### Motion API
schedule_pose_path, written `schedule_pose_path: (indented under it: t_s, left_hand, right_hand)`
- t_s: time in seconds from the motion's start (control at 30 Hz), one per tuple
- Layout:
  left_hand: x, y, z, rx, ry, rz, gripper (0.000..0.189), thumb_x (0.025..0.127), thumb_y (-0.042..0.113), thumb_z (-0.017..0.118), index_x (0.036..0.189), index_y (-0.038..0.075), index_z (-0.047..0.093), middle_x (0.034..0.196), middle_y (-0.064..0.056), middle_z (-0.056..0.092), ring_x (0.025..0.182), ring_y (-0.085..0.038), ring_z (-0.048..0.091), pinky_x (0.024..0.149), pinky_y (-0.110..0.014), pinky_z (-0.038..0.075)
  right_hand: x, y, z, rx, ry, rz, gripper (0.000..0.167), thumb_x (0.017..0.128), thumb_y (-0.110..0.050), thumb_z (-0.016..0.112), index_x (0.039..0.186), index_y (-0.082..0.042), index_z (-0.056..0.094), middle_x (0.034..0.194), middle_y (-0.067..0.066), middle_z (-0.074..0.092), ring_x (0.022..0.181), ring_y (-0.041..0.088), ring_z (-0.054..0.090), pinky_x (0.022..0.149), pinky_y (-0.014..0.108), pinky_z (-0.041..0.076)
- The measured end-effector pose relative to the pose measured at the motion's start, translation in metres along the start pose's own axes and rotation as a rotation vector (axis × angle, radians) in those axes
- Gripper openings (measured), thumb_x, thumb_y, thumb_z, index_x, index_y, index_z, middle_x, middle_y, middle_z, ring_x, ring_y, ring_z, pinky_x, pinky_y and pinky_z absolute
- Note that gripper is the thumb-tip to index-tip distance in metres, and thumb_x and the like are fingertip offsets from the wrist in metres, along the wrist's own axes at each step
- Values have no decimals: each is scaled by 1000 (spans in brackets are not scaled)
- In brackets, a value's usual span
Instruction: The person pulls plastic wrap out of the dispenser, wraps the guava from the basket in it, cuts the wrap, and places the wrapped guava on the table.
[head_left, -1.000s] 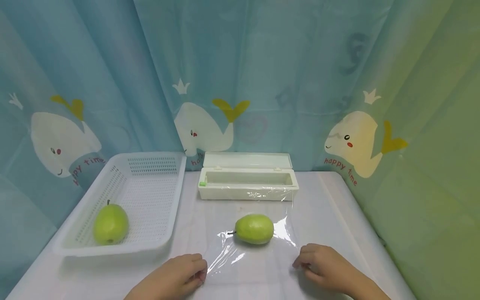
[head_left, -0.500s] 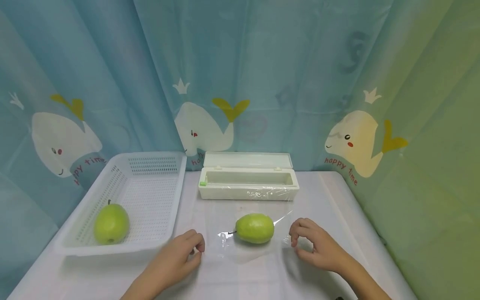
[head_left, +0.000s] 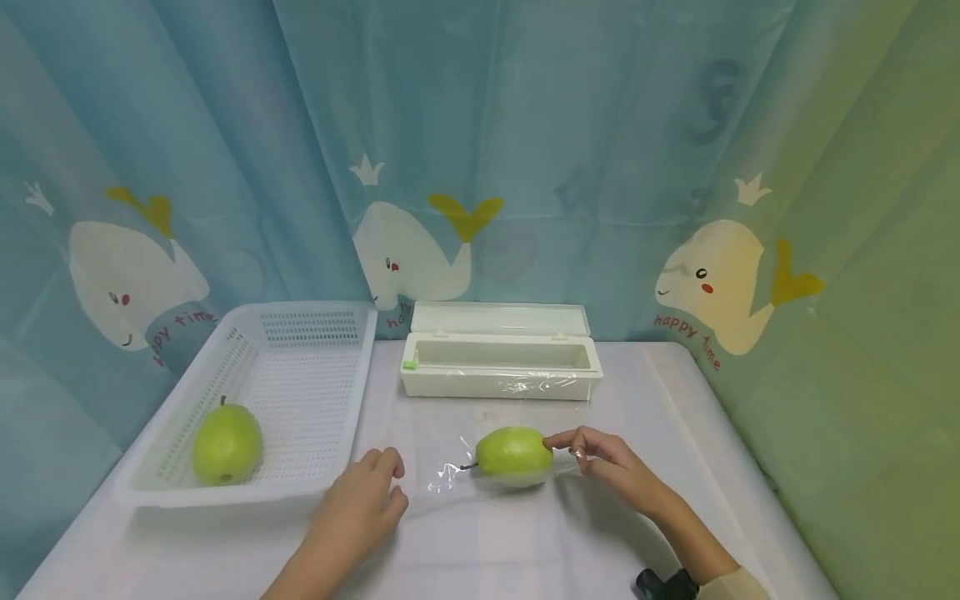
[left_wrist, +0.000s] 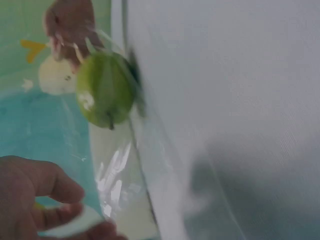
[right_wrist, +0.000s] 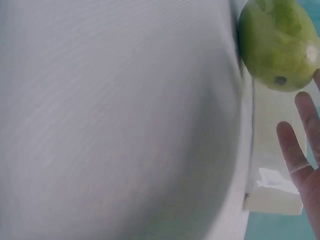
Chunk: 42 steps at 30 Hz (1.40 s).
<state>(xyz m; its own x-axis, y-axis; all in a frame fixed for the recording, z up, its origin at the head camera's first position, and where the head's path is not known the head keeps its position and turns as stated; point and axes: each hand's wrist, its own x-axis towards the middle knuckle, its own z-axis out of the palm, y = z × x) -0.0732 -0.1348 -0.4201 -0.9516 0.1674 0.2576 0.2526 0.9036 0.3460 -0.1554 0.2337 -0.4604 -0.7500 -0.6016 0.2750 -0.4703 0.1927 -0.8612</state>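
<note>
A green fruit (head_left: 512, 452) lay on its side around the middle of the desk (head_left: 487, 558), its stem toward the left edge. From my end I could see clear film (head_left: 442, 479) around it, glinting on both sides and rising over its near side. The right hand (head_left: 618, 467), on the side of the right edge, was not clasped round anything; I saw its fingers spread, the index finger straight and touching the fruit's blunt end, with film glinting near the thumb. The left hand (head_left: 356, 504), between the near edge and the basket's near right corner, was loose, thumb and bent fingers apart. On my left wrist feed the film reached close to those fingers, but I couldn't tell whether they touched it.

Beyond the fruit, by the far edge, stood a white box (head_left: 498, 385), its lid (head_left: 498, 318) raised at the back and a green tab (head_left: 409, 365) at its left end. A white basket (head_left: 255, 498) took up the left edge, with a second green fruit (head_left: 227, 444) in its near left part. I made out a black device (head_left: 663, 585) at the right wrist, and a blue-green curtain (head_left: 540, 125) printed with whales hung behind the far edge.
</note>
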Motion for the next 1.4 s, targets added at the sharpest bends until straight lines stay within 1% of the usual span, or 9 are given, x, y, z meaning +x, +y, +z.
schedule_pose_path:
  t_s: [0.13,0.2,0.37,0.53,0.67,0.77,0.93,1.13,1.4]
  left_hand:
    - [-5,21,5,12,158,150,60,75,14,73,133,6,57,121,-15,61,104,-34,61,80,-45,55]
    - [-5,36,8,-32,180,216,69,79,24,75,142,8,52,133,-16,56,118,-36,55,86,-50,54]
    - [12,71,22,-141,35,222,79,88,50,70,152,14,40,147,-16,45,134,-38,44,94,-57,50]
    - [44,87,43,-153,-118,177,84,91,58,62,157,15,31,156,-19,36,138,-48,38,101,-65,42]
    - [60,89,57,-76,-135,179,76,94,60,56,153,14,39,151,-17,43,133,-45,45,99,-62,46]
    - [66,88,64,-48,-109,201,60,97,56,54,141,15,53,138,-13,55,119,-37,57,87,-51,53]
    - [70,84,73,-86,-99,224,38,101,43,55,127,16,58,123,-8,60,105,-29,62,73,-42,55]
    - [73,78,74,-144,-121,211,29,102,31,55,127,17,59,125,-4,59,105,-26,62,77,-42,56]
    - [73,74,72,-207,-107,261,27,101,29,58,124,16,62,121,-1,64,108,-21,64,91,-40,54]
  right_hand:
    - [3,-3,0,-49,34,-23,18,94,1,47,84,-14,48,122,12,70,119,23,63,93,35,48]
    - [6,-4,0,-71,43,-36,19,94,2,47,84,-14,47,120,10,71,118,23,64,92,34,48]
    - [10,-7,-1,-95,63,-42,18,95,3,49,85,-13,49,115,8,73,114,22,66,91,33,50]
    - [13,-5,-1,-63,94,20,16,97,-1,49,86,-13,50,112,7,73,111,20,66,90,33,51]
    - [16,-4,2,-28,100,55,15,103,-7,45,89,-4,52,110,8,73,110,19,66,89,32,50]
    - [19,-3,4,-29,115,54,21,106,-10,42,90,-1,53,107,8,74,105,19,67,87,30,51]
    - [23,-4,7,-69,157,75,20,106,-12,45,90,-10,57,98,2,74,97,15,69,84,28,53]
    - [27,-3,9,-176,213,142,17,104,-19,52,89,-16,60,87,-5,71,86,11,68,76,29,55]
    - [27,6,13,-379,264,188,9,102,-24,58,97,-18,62,86,-9,69,80,7,63,68,26,52]
